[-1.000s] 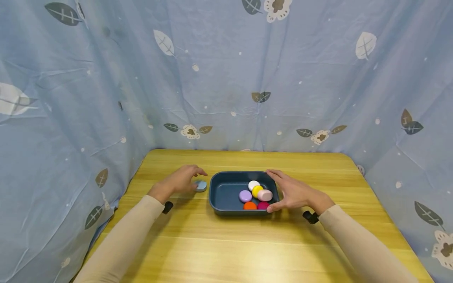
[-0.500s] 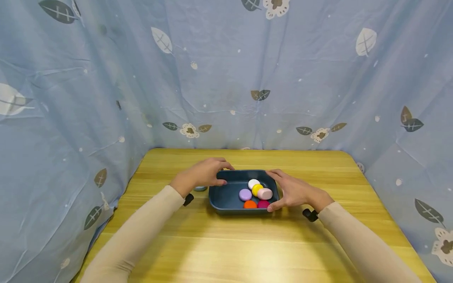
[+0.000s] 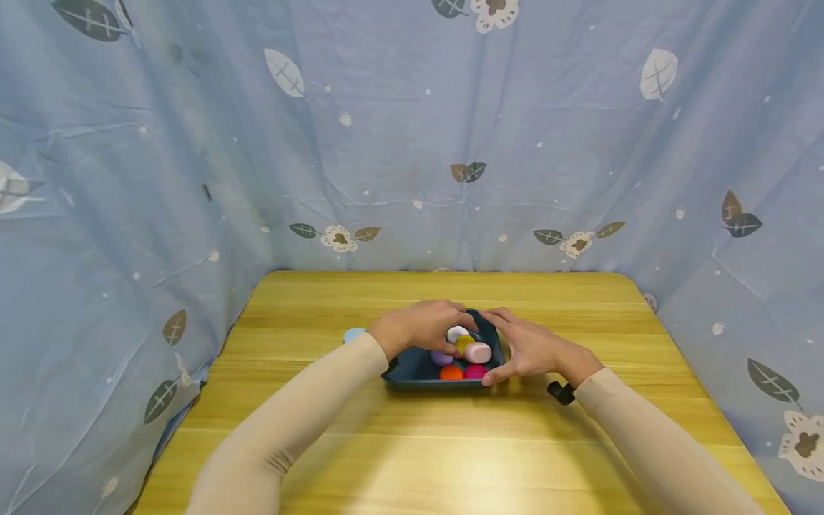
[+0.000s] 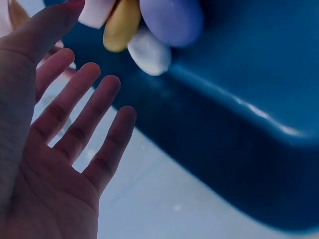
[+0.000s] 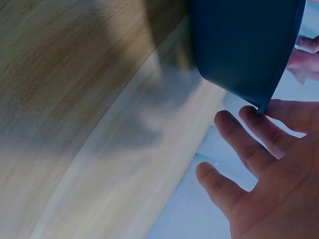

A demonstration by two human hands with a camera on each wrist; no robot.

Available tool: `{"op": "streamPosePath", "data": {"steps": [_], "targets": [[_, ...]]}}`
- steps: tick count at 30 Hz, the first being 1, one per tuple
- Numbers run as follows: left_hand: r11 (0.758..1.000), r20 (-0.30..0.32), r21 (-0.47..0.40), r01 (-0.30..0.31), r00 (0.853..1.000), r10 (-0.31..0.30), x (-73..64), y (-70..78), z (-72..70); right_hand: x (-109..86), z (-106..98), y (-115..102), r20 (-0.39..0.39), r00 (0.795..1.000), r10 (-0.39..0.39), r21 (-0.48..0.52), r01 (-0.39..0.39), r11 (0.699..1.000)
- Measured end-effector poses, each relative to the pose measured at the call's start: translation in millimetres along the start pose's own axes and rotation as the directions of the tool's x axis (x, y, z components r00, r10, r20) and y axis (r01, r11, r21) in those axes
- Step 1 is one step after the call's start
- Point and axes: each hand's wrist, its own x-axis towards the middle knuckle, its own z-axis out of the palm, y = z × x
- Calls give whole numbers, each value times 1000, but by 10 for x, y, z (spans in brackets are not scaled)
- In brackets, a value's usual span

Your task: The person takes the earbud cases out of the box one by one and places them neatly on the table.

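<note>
The left hand (image 3: 421, 327) is hovering palm down over the dark blue tray (image 3: 407, 366), its fingers (image 4: 110, 152) spreading loosely and grasping nothing visible, though whether the thumb is touching the pieces is hard to tell. The right hand (image 3: 531, 348) is spanning the tray's right end with fairly straight, widely parted fingers (image 5: 244, 144), some fingertips touching the rim. Both beige sleeves (image 3: 309, 404) are slanting inward over the worktop (image 3: 444, 458). Inside, white (image 3: 456, 333), yellow (image 3: 464, 345), pale pink (image 3: 478, 352), purple (image 3: 440, 357), orange (image 3: 451, 372) and magenta rounded pieces (image 3: 476, 372) are clustering towards the right, while a light blue piece (image 3: 353, 334) is lying outside, left of the tray
</note>
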Motion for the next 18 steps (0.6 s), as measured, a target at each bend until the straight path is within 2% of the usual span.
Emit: {"op": "streamPosePath", "data": {"steps": [4, 12, 18], "targets": [[999, 14, 33, -13, 1000, 13, 152, 69, 82, -11, 10, 18, -6, 1000, -6, 10, 6, 1000], [988, 21, 153, -3, 1000, 0, 339, 118, 250, -16, 21, 17, -4, 1000, 13, 20, -13, 1000], [989, 21, 144, -7, 1000, 4, 394, 126, 286, -17, 23, 18, -5, 1000, 21, 27, -21, 999]]}}
